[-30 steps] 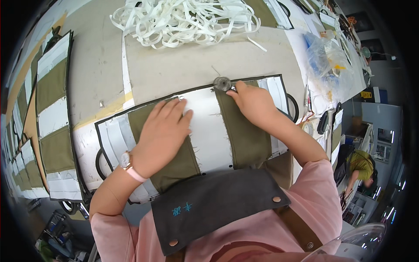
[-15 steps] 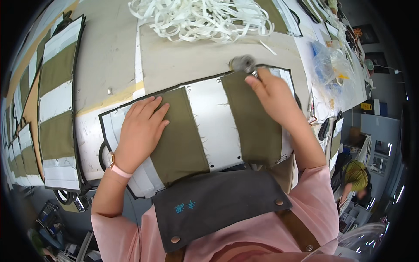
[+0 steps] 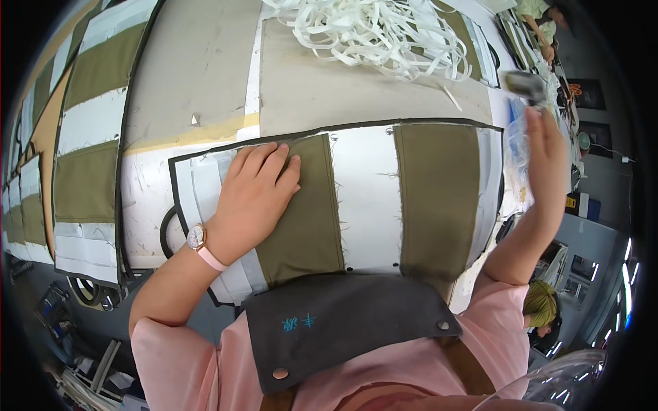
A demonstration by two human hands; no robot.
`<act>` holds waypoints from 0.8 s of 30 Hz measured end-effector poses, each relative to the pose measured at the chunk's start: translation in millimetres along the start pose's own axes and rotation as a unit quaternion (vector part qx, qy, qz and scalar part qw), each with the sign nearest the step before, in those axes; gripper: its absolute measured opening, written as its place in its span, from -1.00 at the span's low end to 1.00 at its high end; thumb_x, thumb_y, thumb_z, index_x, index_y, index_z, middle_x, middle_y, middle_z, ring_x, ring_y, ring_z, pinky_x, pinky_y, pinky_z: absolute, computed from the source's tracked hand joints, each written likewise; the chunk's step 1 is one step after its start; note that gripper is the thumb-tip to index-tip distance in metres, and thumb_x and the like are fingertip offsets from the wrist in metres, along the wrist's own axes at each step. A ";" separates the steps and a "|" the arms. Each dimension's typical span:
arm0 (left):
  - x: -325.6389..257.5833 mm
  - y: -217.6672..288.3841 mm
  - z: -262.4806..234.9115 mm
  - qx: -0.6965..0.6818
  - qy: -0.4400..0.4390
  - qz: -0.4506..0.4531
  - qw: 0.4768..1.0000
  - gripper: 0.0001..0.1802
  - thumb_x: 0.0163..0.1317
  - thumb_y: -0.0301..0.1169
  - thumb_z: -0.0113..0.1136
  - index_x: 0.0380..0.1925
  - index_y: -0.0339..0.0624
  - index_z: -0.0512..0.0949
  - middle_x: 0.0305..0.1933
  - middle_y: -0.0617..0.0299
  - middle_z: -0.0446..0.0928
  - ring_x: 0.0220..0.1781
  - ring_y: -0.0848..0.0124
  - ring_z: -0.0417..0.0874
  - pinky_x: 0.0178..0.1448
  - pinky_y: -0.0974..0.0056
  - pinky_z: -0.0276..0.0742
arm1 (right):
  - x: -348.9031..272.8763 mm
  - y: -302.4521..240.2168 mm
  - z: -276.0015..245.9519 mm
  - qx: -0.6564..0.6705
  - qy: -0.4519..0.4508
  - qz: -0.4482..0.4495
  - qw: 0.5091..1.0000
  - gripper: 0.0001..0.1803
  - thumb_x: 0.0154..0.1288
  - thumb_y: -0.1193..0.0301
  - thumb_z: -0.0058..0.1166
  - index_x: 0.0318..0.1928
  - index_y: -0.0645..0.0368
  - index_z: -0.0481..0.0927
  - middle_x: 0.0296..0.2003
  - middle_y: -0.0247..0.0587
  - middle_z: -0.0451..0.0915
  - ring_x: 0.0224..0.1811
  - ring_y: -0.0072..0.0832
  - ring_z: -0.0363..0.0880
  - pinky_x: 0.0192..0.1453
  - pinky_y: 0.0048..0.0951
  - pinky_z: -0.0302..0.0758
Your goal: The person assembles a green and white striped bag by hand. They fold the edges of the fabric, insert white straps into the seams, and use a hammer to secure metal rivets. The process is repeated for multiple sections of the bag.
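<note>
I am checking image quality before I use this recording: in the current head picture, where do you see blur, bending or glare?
Head view: the tool at the right hand is strongly blurred, the watch much sharper; the panel has bowed edges; white reflections streak the clear plastic, lower right; corners fade to black.

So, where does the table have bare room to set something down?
Bare: grey board between the striped left panel and white strip, also between strap pile and middle panel. Crowded: right side, around the plastic bag.
</note>
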State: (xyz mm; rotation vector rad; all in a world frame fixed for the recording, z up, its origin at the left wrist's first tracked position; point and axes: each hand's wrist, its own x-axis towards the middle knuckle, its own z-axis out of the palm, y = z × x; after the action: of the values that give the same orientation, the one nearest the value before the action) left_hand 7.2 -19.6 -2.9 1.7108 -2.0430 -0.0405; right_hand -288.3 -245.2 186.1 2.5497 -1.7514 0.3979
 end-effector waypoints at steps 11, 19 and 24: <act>-6.3 6.4 -0.3 0.037 -0.038 -0.018 0.998 -0.47 0.17 -0.38 0.34 0.18 -0.22 0.54 0.28 -0.01 0.49 0.38 0.09 0.45 0.47 -0.06 0.34 | -39.5 -101.2 109.5 0.170 -0.223 -0.176 0.944 -0.61 0.61 0.18 -0.17 -0.22 0.25 0.53 -0.31 0.20 0.64 -0.24 0.14 0.60 -0.09 0.02 0.51; -28.4 -2.7 -55.2 0.027 -0.133 -0.087 0.987 -0.47 0.23 -0.35 0.33 0.23 -0.11 0.53 0.40 0.07 0.42 0.47 0.07 0.37 0.56 -0.08 0.21 | -16.7 -120.4 97.9 0.253 -0.276 -0.117 0.920 -0.43 0.58 -0.01 -0.15 -0.34 0.28 0.52 -0.43 0.22 0.60 -0.30 0.15 0.59 -0.20 0.06 0.44; -43.3 -2.4 -64.6 0.046 -0.133 -0.162 0.977 -0.48 0.26 -0.38 0.29 0.25 -0.08 0.53 0.43 0.09 0.40 0.51 0.04 0.32 0.59 -0.15 0.09 | -49.0 -109.0 141.6 0.105 -0.375 -0.143 0.910 -0.52 0.60 0.13 -0.13 -0.35 0.31 0.46 -0.46 0.13 0.49 -0.37 0.05 0.45 -0.17 -0.12 0.40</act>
State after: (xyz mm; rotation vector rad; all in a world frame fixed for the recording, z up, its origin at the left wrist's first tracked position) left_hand 38.1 38.0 39.2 2.1853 -1.9462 -0.2998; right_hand -176.6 -183.1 51.9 3.3378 -1.4721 -0.5105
